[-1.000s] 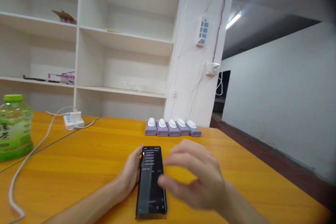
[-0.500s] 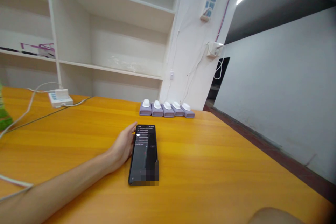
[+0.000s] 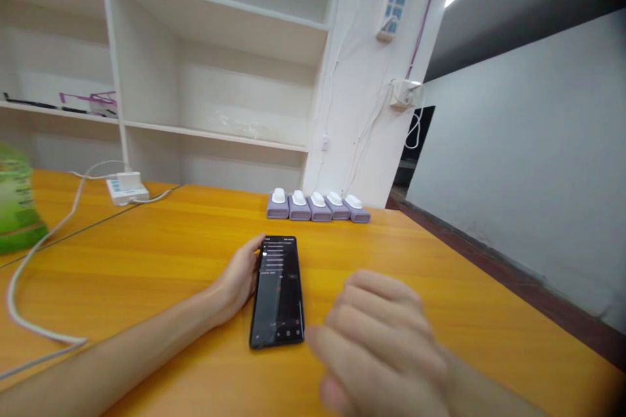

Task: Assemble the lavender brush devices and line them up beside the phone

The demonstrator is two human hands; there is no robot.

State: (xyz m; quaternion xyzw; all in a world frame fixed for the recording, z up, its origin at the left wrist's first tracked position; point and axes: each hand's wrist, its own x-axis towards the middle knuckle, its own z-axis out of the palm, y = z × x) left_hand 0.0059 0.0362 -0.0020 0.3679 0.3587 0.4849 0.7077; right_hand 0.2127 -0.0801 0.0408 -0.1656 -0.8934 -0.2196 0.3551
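Observation:
A black phone with its screen lit lies flat on the orange table. My left hand rests on the table against the phone's left edge, thumb touching its upper corner and fingers under or beside it. My right hand hovers low, just right of the phone's near end, fingers loosely curled and slightly blurred, holding nothing. A row of several purple blocks with white tops stands at the table's far edge, beyond the phone.
A green bottle stands at the far left. A white power strip and its white cable lie on the left side of the table. White shelves and a pillar with sockets rise behind.
My right hand left the view half a second ago and has come back in at the lower right, close to the phone. The camera has shifted slightly. The left hand stays at the phone.

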